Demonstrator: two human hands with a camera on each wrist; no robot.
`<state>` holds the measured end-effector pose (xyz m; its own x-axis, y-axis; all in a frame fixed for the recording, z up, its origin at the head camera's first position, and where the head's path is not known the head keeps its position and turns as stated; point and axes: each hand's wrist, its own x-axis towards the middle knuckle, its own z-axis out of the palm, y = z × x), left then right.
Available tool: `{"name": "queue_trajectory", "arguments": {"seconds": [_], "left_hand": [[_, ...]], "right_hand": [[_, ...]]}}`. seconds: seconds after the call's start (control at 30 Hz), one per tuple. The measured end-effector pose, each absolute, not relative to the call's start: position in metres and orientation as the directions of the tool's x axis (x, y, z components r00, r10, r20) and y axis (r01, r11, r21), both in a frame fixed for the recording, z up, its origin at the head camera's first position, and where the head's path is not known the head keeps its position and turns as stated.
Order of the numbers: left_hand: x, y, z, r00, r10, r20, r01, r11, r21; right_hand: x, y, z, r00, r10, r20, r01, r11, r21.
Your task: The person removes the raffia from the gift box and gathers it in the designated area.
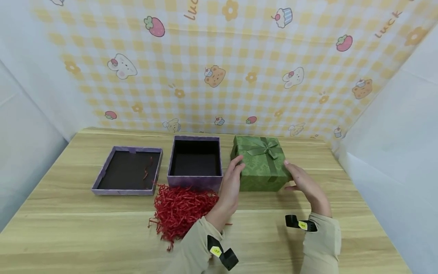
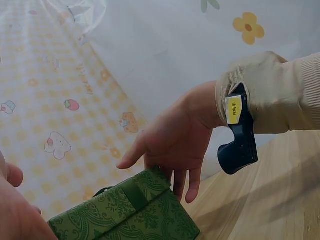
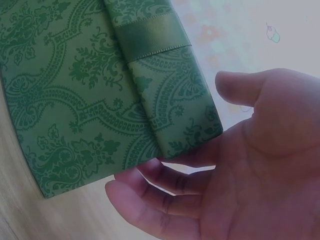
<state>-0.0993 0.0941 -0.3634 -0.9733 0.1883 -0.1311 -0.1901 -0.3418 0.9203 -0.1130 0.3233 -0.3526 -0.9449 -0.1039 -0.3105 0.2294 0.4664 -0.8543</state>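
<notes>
A green patterned gift box (image 1: 260,167), its lid on and tied with a green ribbon bow (image 1: 267,148), stands at the right of the table between both hands. My left hand (image 1: 230,190) lies along its left side, fingers extended near the lid's edge. At the right side is my right hand (image 1: 308,186). In the right wrist view its fingers (image 3: 165,192) reach beside the box's lower side and the thumb stands apart from it. The left wrist view shows the box's patterned front (image 2: 145,215) below the right hand (image 2: 175,140); only part of the left hand (image 2: 20,210) appears there.
Left of the green box stands a purple box (image 1: 195,183) with a dark inside and no lid on it. Farther left lies a shallow purple lid (image 1: 123,192) holding a few red shreds (image 1: 146,173). Red shredded paper (image 1: 181,213) is heaped in front of the purple box.
</notes>
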Motion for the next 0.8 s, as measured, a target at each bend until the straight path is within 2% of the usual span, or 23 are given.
{"name": "queue_trajectory", "arguments": {"seconds": [0.5, 0.8], "left_hand": [[-0.0996, 0.0972, -0.3639, -0.978, 0.162, -0.128, -0.181, -0.371, 0.911], [-0.0988, 0.1001, -0.3627, -0.985, 0.133, -0.114, -0.155, -0.356, 0.922]], "right_hand": [[-0.1101, 0.3200, -0.3504, -0.943, -0.111, -0.315, 0.235, 0.448, -0.863], [-0.1085, 0.3217, -0.3512, -0.943, -0.141, -0.302, 0.228, 0.388, -0.893]]}}
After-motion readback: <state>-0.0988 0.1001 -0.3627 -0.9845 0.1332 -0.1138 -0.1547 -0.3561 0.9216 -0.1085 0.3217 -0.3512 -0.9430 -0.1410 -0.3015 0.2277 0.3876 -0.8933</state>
